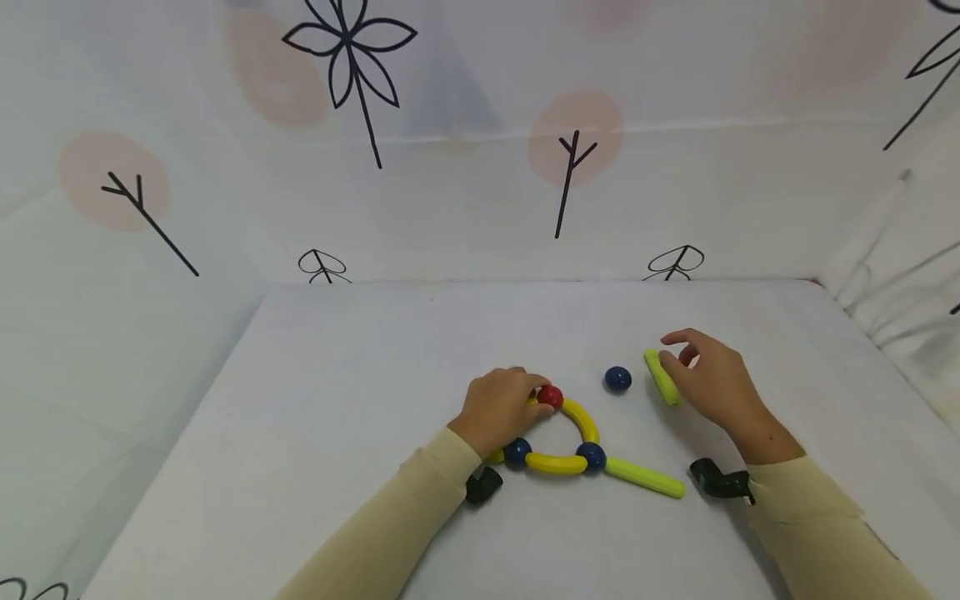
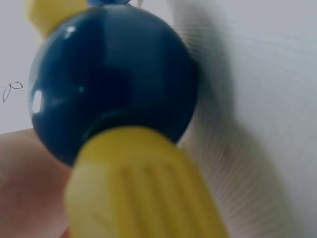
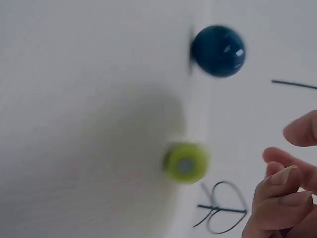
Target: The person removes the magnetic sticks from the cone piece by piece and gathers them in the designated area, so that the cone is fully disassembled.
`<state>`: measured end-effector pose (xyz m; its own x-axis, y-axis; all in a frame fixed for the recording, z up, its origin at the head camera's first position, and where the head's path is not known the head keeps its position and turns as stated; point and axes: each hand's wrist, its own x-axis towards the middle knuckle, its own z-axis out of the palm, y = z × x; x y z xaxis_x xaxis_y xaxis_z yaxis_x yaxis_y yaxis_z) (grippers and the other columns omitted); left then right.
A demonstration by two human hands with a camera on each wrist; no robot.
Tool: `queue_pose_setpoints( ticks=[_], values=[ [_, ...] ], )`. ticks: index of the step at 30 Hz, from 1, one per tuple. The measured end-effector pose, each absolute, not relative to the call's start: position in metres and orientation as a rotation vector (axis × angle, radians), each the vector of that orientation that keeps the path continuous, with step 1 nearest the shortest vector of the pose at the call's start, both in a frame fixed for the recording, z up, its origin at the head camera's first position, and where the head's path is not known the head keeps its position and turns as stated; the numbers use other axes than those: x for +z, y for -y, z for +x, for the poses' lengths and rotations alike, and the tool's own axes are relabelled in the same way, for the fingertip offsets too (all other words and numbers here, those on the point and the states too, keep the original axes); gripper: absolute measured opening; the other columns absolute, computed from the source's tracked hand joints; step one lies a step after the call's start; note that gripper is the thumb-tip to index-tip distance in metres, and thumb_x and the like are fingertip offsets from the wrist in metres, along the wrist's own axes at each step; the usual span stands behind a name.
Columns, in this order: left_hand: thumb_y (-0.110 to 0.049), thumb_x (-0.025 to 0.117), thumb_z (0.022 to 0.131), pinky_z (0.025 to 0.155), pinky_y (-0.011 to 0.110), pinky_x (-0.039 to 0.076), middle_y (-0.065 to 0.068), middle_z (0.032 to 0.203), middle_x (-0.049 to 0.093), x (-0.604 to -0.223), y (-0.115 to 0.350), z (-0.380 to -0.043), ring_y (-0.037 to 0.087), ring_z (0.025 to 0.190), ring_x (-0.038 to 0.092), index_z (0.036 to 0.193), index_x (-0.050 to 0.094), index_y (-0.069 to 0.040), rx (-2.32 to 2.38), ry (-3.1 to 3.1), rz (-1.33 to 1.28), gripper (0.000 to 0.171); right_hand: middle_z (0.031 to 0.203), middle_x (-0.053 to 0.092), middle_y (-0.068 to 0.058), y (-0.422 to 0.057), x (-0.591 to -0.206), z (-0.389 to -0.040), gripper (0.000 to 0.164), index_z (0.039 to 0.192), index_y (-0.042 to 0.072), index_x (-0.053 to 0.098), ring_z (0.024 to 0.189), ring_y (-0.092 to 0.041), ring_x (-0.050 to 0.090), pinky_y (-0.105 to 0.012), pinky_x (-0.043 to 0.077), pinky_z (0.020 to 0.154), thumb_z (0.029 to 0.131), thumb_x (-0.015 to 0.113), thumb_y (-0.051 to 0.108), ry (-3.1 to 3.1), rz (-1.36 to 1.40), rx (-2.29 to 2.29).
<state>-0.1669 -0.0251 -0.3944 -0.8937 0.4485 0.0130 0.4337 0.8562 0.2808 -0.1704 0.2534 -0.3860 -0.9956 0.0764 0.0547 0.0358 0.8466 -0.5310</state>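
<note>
A ring of curved yellow rods [image 1: 557,464] joined by balls lies on the table. Among its joints are a red ball [image 1: 551,397] and two blue balls [image 1: 591,457]. My left hand [image 1: 498,406] reaches over the ring's left side, pinching the red ball between thumb and fingers. In the left wrist view a blue ball [image 2: 114,79] with a ribbed yellow rod [image 2: 143,188] fills the front. My right hand [image 1: 712,379] hovers by a loose lime-green rod [image 1: 662,377], fingers loosely bent, holding nothing. Its fingers also show in the right wrist view, apart from the rod [image 3: 187,163].
A second lime-green rod [image 1: 643,477] sticks out rightward from the ring's right blue ball. One loose blue ball [image 1: 618,379] lies beyond the ring, left of the loose rod. Dark wrist cameras [image 1: 718,479] sit under both wrists. Patterned white cloth [image 1: 465,208] hangs behind the white table [image 1: 337,358].
</note>
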Motion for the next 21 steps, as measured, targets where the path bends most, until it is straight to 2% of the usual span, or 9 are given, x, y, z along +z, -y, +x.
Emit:
queue_pose_setpoints(
  ticks=[4,9,14,17,21],
  values=[
    [-0.041,0.072,0.091,0.074,0.025,0.054,-0.003,0.114,0.074,-0.392,0.027,-0.164,0.012,0.091,0.066,0.13,0.067,-0.021,0.401,-2.976,0.711,0.044,0.095,0.059,-0.016,-0.239,-0.372,-0.161,0.032,0.124,0.005,0.062,0.074,-0.025,0.051,-0.028,0.041,0.053,0.101,0.051,0.025,2.798,-0.037,0.906],
    [-0.044,0.067,0.095,0.074,0.028,0.054,-0.004,0.108,0.073,-0.386,0.028,-0.161,0.011,0.087,0.065,0.141,0.056,-0.022,0.372,-2.995,0.739,0.052,0.09,0.061,-0.011,-0.223,-0.348,-0.144,0.026,0.117,0.009,0.067,0.065,-0.018,0.051,-0.025,0.04,0.05,0.101,0.053,0.025,2.657,0.047,0.959],
    [-0.04,0.062,0.098,0.076,0.025,0.052,-0.006,0.103,0.071,-0.378,0.022,-0.159,0.009,0.081,0.059,0.132,0.064,-0.024,0.5,-3.054,0.825,0.037,0.085,0.06,-0.007,-0.215,-0.337,-0.125,0.018,0.111,0.01,0.069,0.058,-0.011,0.049,-0.024,0.038,0.047,0.1,0.057,0.019,2.614,0.192,0.969],
    [-0.037,0.063,0.098,0.068,0.02,0.047,-0.007,0.094,0.068,-0.373,0.019,-0.154,0.007,0.075,0.055,0.127,0.067,-0.023,0.581,-3.028,0.907,0.033,0.082,0.059,-0.003,-0.216,-0.341,-0.118,0.013,0.107,0.012,0.069,0.055,-0.009,0.048,-0.024,0.038,0.047,0.099,0.061,0.017,2.671,0.287,0.949],
    [-0.036,0.064,0.098,0.062,0.015,0.041,-0.009,0.089,0.064,-0.37,0.016,-0.147,0.003,0.073,0.053,0.127,0.066,-0.022,0.625,-2.914,0.988,0.032,0.082,0.06,0.002,-0.222,-0.35,-0.118,0.009,0.102,0.013,0.068,0.061,-0.007,0.049,-0.023,0.041,0.051,0.098,0.064,0.02,2.885,0.43,0.949]
  ],
)
